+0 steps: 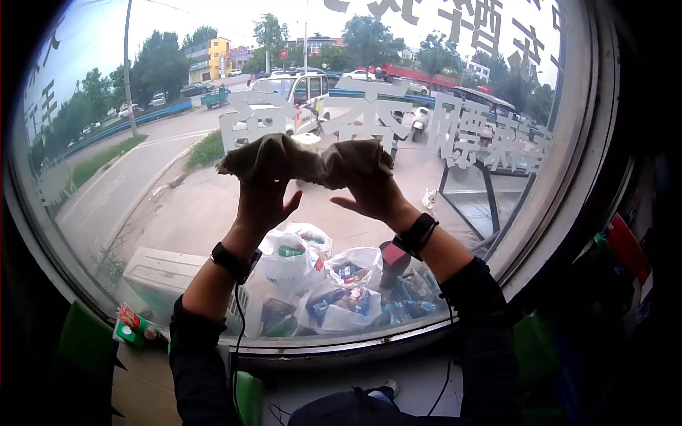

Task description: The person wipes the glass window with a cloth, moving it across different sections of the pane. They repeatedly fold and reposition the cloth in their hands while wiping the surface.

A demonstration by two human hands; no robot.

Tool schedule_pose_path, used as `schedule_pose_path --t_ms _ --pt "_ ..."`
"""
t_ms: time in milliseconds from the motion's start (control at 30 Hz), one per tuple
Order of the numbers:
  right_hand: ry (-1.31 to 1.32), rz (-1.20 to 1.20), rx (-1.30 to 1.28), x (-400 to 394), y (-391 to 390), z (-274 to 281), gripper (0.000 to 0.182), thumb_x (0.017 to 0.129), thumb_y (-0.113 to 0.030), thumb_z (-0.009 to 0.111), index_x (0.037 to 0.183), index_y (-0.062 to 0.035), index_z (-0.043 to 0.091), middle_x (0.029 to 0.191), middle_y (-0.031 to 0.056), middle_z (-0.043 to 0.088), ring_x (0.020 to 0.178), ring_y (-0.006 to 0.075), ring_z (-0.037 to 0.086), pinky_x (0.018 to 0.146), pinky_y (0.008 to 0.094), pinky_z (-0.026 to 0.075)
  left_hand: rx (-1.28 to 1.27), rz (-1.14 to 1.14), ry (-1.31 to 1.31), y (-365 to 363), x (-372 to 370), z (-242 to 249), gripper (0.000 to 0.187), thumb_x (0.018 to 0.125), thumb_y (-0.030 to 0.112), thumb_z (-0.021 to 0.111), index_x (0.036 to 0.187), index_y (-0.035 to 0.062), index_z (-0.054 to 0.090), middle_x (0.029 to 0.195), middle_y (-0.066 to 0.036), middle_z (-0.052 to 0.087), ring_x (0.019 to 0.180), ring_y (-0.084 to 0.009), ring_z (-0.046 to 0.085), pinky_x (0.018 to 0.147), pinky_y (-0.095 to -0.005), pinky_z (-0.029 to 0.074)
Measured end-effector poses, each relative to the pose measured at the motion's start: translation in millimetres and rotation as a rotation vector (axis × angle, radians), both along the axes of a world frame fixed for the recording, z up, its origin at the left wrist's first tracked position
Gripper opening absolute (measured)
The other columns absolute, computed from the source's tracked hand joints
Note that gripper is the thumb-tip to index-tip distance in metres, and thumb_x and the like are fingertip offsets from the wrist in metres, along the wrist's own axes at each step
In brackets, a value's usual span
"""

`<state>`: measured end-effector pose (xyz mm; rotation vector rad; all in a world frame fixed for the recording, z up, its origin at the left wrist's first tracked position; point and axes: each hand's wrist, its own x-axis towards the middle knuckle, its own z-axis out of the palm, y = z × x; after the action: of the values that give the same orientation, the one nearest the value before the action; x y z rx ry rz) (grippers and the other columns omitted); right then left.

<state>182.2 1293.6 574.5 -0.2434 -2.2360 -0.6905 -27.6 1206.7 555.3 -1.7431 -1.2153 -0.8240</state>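
A crumpled grey-brown cloth (307, 165) is spread between my raised hands, up against a large window pane (192, 213) with white lettering. My left hand (261, 204) has its fingers under the cloth's left part, with the thumb sticking out to the right. At the cloth's right part, my right hand (378, 199) holds it, its thumb pointing left. The cloth covers most of the fingers on both hands. Each wrist wears a black band, and a cable runs down from each.
The window frame (348, 346) curves along the bottom. At lower left, a green box (129, 334) and a container of red-tipped sticks stand on a table (145, 380). Outside the glass are white bags (284, 264) of bottles, a scooter (420, 122) and parked vehicles.
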Motion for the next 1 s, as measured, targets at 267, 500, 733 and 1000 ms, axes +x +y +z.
schedule_pose_path --t_ms 267,500,733,1000 --pt "0.360 0.053 0.136 -21 14 125 0.046 0.079 -0.031 0.061 0.113 -0.0033 0.047 0.112 0.0141 0.048 0.103 0.0316 0.047 0.090 0.0401 0.035 0.372 -0.093 0.077 8 -14 127 0.032 0.070 0.010 0.063 0.099 0.0033 0.052 0.096 -0.015 0.053 0.090 -0.0322 0.051 0.076 -0.0404 0.042" --pt "-0.005 -0.293 -0.015 -16 6 -21 0.084 0.066 -0.039 0.070 0.130 -0.0018 0.030 0.134 0.0169 0.029 0.127 0.0331 0.024 0.106 0.0459 0.012 -0.046 -0.134 0.053 -1 -11 -24 0.052 0.064 0.030 0.064 0.110 0.0067 0.055 0.127 -0.020 0.035 0.122 -0.0406 0.027 0.102 -0.0537 0.014" --pt "0.298 0.038 0.281 -6 33 74 0.074 0.070 -0.023 0.070 0.131 -0.0075 0.032 0.132 0.0154 0.034 0.124 0.0314 0.031 0.102 0.0448 0.025 0.314 -0.271 0.119 10 -21 104 0.041 0.061 0.016 0.067 0.099 0.0059 0.054 0.103 -0.014 0.052 0.099 -0.0311 0.050 0.081 -0.0430 0.042" --pt "0.397 -0.095 0.339 3 74 62 0.064 0.072 -0.024 0.069 0.126 -0.0086 0.038 0.130 0.0148 0.037 0.118 0.0306 0.037 0.099 0.0424 0.029 0.365 -0.121 0.042 37 -6 84 0.039 0.066 0.024 0.065 0.098 0.0051 0.054 0.100 -0.012 0.054 0.092 -0.0291 0.052 0.078 -0.0437 0.041"
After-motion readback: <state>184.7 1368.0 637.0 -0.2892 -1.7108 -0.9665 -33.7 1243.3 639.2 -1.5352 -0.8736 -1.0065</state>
